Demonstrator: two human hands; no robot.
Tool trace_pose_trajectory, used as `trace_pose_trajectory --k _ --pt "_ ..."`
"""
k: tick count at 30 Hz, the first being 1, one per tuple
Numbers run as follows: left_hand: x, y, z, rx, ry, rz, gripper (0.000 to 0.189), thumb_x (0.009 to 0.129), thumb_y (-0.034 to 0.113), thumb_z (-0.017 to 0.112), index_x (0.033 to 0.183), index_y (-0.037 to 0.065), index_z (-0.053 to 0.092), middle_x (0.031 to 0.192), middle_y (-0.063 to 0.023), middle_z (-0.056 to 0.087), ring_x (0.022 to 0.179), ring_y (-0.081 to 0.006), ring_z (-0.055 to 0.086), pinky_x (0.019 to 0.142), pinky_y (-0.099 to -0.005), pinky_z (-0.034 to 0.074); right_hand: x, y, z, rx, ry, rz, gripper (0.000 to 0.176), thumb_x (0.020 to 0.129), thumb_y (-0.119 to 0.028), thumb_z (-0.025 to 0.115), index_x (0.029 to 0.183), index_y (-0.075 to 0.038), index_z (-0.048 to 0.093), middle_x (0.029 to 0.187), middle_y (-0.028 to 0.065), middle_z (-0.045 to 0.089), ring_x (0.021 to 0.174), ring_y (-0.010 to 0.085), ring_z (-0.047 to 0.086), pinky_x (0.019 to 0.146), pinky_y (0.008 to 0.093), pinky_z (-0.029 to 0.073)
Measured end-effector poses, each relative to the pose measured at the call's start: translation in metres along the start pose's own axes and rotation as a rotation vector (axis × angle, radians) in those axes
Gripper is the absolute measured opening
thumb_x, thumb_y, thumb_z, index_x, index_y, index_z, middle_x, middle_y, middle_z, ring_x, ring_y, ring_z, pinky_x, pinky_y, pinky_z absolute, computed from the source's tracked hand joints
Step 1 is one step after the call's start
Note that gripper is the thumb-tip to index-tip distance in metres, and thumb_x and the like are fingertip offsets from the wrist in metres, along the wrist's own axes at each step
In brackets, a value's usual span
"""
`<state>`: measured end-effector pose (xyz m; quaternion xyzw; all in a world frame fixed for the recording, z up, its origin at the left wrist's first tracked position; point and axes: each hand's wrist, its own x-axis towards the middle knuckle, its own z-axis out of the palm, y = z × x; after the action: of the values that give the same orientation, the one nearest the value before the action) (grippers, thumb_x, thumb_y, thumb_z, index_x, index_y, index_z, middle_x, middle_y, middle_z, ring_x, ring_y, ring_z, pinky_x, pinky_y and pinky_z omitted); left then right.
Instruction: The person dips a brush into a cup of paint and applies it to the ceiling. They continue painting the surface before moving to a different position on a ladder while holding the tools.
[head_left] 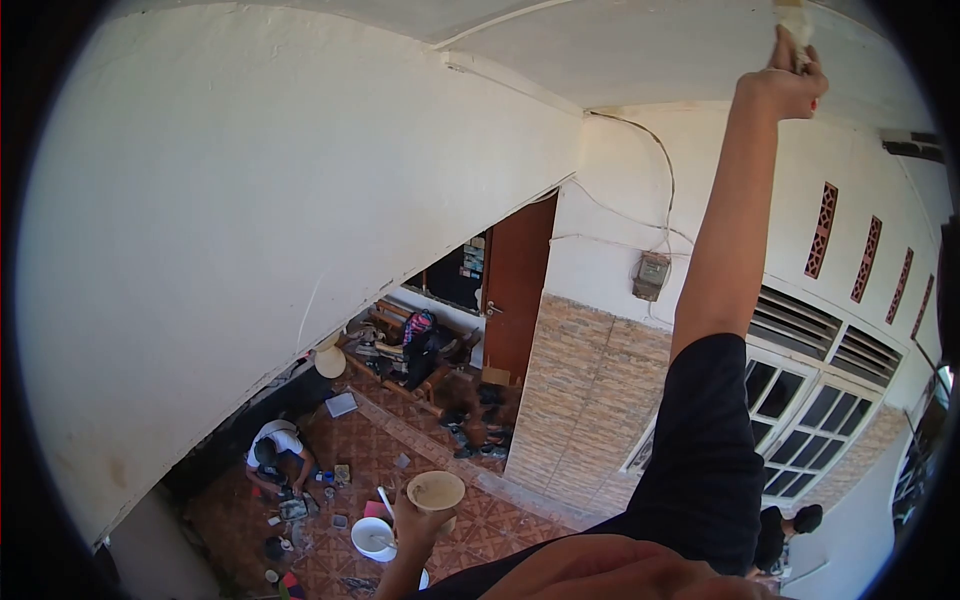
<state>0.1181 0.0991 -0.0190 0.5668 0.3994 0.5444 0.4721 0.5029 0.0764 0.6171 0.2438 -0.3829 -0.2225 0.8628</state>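
Low in the view, my left hand (pixel 412 528) is closed around a round tan bowl (pixel 436 490). Its inside looks coated with a beige material. My right arm reaches high overhead, and my right hand (pixel 793 88) is closed on a pale off-white piece (pixel 796 24) at the ceiling (pixel 660 55). What kind of thing this piece is cannot be made out; its upper end runs to the picture's top edge.
A sloping white wall (pixel 250 180) fills the left. Far below on the tiled floor (pixel 370 455) are a white bucket (pixel 373 538) and a crouching person (pixel 280 450). An electric meter (pixel 650 275) with cables hangs on the wall. Another person (pixel 780 535) is at lower right.
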Motion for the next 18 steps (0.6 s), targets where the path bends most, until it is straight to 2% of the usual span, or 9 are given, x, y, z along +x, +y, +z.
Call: trace_pose_trajectory --k 2,4,6,8,10,12,14,15,18 --pt "-0.007 0.033 0.005 -0.17 0.003 -0.104 0.067 0.058 0.005 0.086 0.118 -0.002 0.056 0.108 -0.0109 0.067 0.097 -0.0206 0.066 0.086 -0.0334 0.052 -0.005 -0.001 0.008 -0.024 -0.029 -0.039 0.032 0.087 -0.012 0.045 0.103 0.016 0.05 0.1 0.0309 0.061 0.083 0.0458 0.069 0.087 0.0439 0.061" --pt "0.002 -0.022 0.007 -0.142 -0.022 -0.077 0.067 0.058 0.005 0.086 0.118 -0.002 0.056 0.108 -0.011 0.067 0.097 -0.0205 0.066 0.086 -0.0333 0.052 -0.015 0.007 0.01 -0.052 -0.058 -0.08 0.03 0.087 -0.011 0.044 0.1 0.016 0.051 0.098 0.0308 0.062 0.085 0.0447 0.069 0.087 0.0461 0.061" --pt "0.001 -0.036 0.009 -0.115 -0.047 -0.051 0.067 0.058 0.005 0.085 0.117 -0.002 0.056 0.108 -0.0112 0.068 0.097 -0.0205 0.066 0.086 -0.0332 0.052 -0.036 0.036 -0.002 -0.123 -0.222 -0.09 0.024 0.088 -0.008 0.044 0.09 0.013 0.054 0.095 0.0279 0.062 0.088 0.0418 0.069 0.087 0.0503 0.061" --pt "-0.001 -0.016 0.013 -0.079 -0.117 -0.024 0.067 0.058 0.005 0.085 0.118 -0.002 0.055 0.108 -0.0113 0.067 0.098 -0.0206 0.066 0.086 -0.0334 0.052 -0.074 0.046 -0.015 0.032 -0.3 0.12 0.016 0.091 -0.01 0.067 0.103 0.001 0.071 0.095 0.0168 0.071 0.083 0.0259 0.07 0.078 0.0317 0.06" --pt "-0.005 -0.012 0.016 -0.081 -0.116 -0.026 0.068 0.058 0.005 0.086 0.118 -0.002 0.055 0.108 -0.0113 0.067 0.098 -0.0205 0.066 0.086 -0.0334 0.052 -0.115 0.046 -0.012 -0.035 -0.385 0.064 0.023 0.089 -0.005 0.045 0.086 0.014 0.057 0.096 0.0251 0.064 0.086 0.0399 0.07 0.086 0.052 0.061" --pt "-0.004 -0.018 0.018 -0.073 -0.116 -0.025 0.068 0.058 0.005 0.086 0.118 -0.002 0.055 0.108 -0.0114 0.067 0.098 -0.0204 0.066 0.087 -0.0334 0.052 -0.154 0.055 -0.022 0.044 -0.531 0.15 0.023 0.091 -0.005 0.047 0.085 0.014 0.058 0.096 0.0235 0.065 0.081 0.0393 0.071 0.086 0.0499 0.06" --pt "-0.004 -0.04 0.019 -0.085 -0.078 -0.03 0.069 0.058 0.006 0.087 0.118 -0.002 0.055 0.108 -0.0114 0.067 0.098 -0.02 0.066 0.087 -0.033 0.052 -0.186 0.034 -0.018 -0.112 -0.659 0.311 0.023 0.093 -0.007 0.048 0.085 0.012 0.058 0.093 0.0231 0.066 0.083 0.0388 0.071 0.086 0.0492 0.06" --pt "-0.004 -0.04 0.02 -0.083 -0.078 -0.024 0.069 0.058 0.006 0.087 0.118 -0.002 0.055 0.108 -0.0114 0.067 0.098 -0.02 0.066 0.087 -0.033 0.052 -0.191 0.027 -0.016 -0.11 -0.656 0.306 0.023 0.093 -0.007 0.048 0.085 0.012 0.058 0.093 0.0231 0.066 0.083 0.0388 0.071 0.086 0.0492 0.06" --pt "-0.01 -0.022 0.021 -0.113 -0.064 -0.017 0.069 0.057 0.006 0.087 0.118 -0.002 0.054 0.108 -0.0116 0.067 0.098 -0.0201 0.066 0.087 -0.0329 0.052 -0.191 0.022 -0.005 -0.09 -0.717 0.483 0.023 0.095 -0.009 0.048 0.087 0.01 0.058 0.091 0.0223 0.066 0.084 0.0386 0.071 0.086 0.0491 0.06"
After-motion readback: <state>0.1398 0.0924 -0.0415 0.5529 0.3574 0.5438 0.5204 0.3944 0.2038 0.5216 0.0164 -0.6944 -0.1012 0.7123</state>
